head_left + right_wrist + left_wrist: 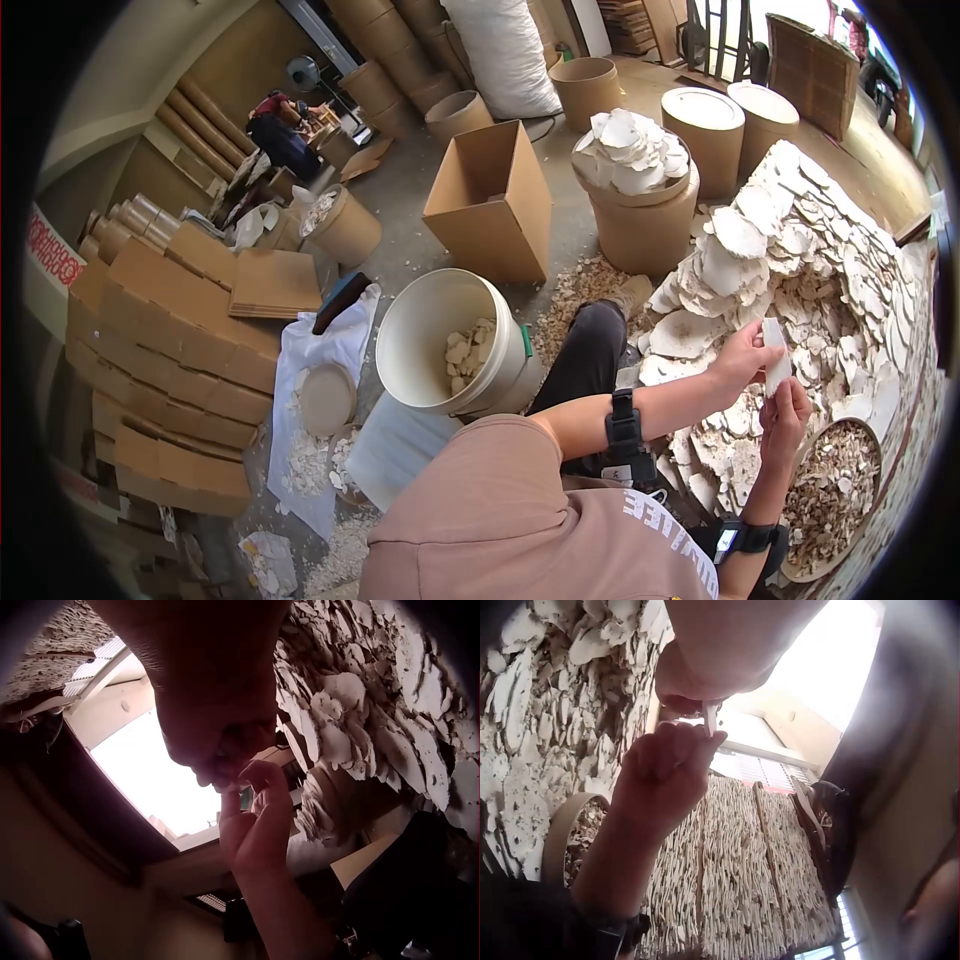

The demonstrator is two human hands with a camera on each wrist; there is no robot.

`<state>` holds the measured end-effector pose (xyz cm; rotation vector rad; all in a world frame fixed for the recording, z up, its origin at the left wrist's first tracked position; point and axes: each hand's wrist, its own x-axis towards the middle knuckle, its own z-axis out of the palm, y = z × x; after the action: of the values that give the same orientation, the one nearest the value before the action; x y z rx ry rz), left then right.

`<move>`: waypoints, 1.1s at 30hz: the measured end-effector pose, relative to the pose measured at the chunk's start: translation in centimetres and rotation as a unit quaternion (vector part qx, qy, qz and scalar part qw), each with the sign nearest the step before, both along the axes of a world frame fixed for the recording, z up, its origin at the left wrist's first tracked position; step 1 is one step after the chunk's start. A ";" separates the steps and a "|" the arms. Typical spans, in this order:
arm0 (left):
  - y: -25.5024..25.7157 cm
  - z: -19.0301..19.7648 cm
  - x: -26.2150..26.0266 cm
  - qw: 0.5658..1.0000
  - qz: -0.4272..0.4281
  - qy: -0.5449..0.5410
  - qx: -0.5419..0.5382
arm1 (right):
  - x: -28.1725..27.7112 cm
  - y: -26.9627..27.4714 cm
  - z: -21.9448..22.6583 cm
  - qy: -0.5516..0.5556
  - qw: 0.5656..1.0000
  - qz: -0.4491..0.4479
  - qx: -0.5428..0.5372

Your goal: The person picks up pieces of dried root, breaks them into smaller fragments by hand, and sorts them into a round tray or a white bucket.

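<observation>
Both hands meet at a narrow, flat, white piece (774, 358), over a heap of similar white flaky slabs (720, 260). My left hand (745, 358) grips its upper part. The fingers of my right hand (787, 408) pinch its lower end. Seen edge-on in the left wrist view, the white piece (709, 718) is thin and spans from one hand to the other. In the right wrist view my left hand (259, 817) has bent fingers close to my right hand (221, 712); the piece is mostly hidden there.
Beside my right forearm stands a round tub (795, 573) of broken chips. A white bucket (395, 345) with pale chunks, a cardboard box (490, 225) and a drum (640, 225) piled with slabs stand on my left. Another person (272, 130) works far back.
</observation>
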<state>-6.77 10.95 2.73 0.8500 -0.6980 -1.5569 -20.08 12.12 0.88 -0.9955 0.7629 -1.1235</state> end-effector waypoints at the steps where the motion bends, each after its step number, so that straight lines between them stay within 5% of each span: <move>1: 0.3 0.2 0.1 0.998 -0.003 0.053 0.035 | -0.1 -0.1 -0.5 -0.007 1.000 -0.003 -0.022; 5: 0.5 0.3 0.0 0.982 0.001 0.163 0.097 | 0.3 0.1 -1.0 -0.038 0.997 -0.058 -0.039; 15: 0.7 0.0 -1.0 0.975 0.078 0.174 0.114 | 0.8 0.1 -0.3 -0.118 0.977 -0.177 0.018; 20: 0.7 0.1 0.4 0.973 0.114 0.175 0.099 | 0.3 -0.5 0.7 -0.216 0.971 -0.053 0.086; 25: 1.3 0.8 0.7 0.991 0.128 0.039 0.011 | 1.2 0.4 -0.3 -0.153 0.980 0.044 0.122; 29: 1.7 1.1 0.6 0.992 0.125 0.024 0.008 | 0.9 0.3 -0.5 -0.150 0.974 0.005 0.170; 33: 1.8 1.0 0.8 0.990 0.142 0.010 -0.002 | 1.0 -0.1 -0.9 -0.057 0.998 0.009 0.039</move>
<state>-6.00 12.75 3.71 0.8887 -0.5392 -1.3056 -19.13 12.05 0.01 -0.8642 0.6998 -1.1164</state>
